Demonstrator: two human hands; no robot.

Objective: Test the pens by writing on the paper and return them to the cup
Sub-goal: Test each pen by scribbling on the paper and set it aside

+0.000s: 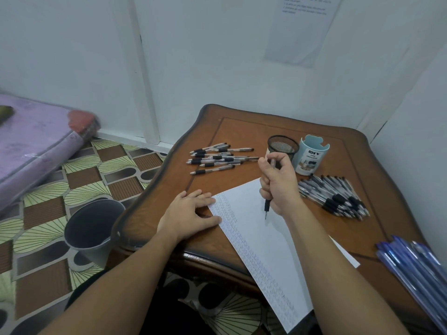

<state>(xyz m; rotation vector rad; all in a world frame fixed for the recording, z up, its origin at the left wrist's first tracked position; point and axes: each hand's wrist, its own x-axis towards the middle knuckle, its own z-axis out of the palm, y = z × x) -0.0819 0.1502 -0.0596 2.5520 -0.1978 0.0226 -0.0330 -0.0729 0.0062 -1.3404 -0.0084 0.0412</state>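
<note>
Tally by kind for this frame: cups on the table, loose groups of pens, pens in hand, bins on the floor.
Cups: 2 (black mesh cup, pale blue cup)
Pen groups: 3 (left group, right pile, blue pens)
Pens in hand: 1 (pen, right hand)
Bins: 1 (grey bin)
Total: 7

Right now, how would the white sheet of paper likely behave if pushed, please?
The white sheet of paper is probably thin and floppy: its near end overhangs the brown wooden table. It likely slides easily on the glossy top; the left hand rests flat on its edge, seemingly steadying it while the right hand holds a black pen.
</note>
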